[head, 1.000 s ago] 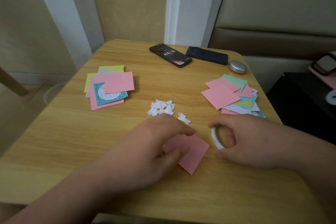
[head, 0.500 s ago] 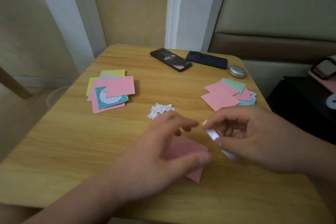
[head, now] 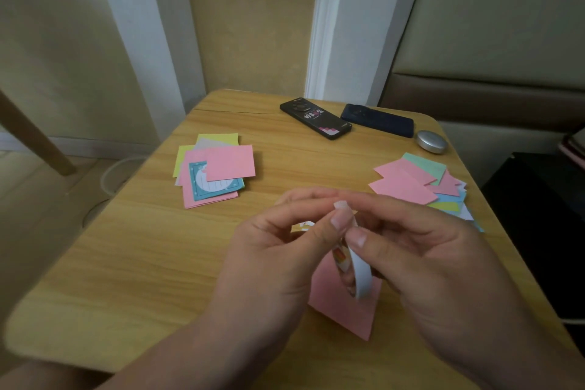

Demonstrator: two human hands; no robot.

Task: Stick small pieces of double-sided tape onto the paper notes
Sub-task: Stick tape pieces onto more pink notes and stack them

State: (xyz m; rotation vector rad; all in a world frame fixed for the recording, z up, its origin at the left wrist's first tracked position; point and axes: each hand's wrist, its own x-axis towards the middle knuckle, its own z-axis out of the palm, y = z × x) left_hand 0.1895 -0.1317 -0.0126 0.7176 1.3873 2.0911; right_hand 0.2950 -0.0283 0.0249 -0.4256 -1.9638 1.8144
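Pinching the tape roll (head: 359,272) end, the left grip (head: 272,250) meets the right grip (head: 421,250) clasping it; any peeled strip may fold onto itself.

Table (head: 126,263) bears note piles (head: 218,168), pink note (head: 345,310), black phone (head: 315,119), blue phone (head: 378,120), tin (head: 431,142).

Landmark: single pink note (head: 345,307) lying flat on the table (head: 126,263). Directly above it, the right hand (head: 443,263) grips the tape roll (head: 359,275), and the left hand (head: 275,253) pinches the roll's top. Beyond-left of it: note stack (head: 221,165). Beyond-right: loose note pile (head: 408,187). Farther beyond: two phones (head: 316,122).
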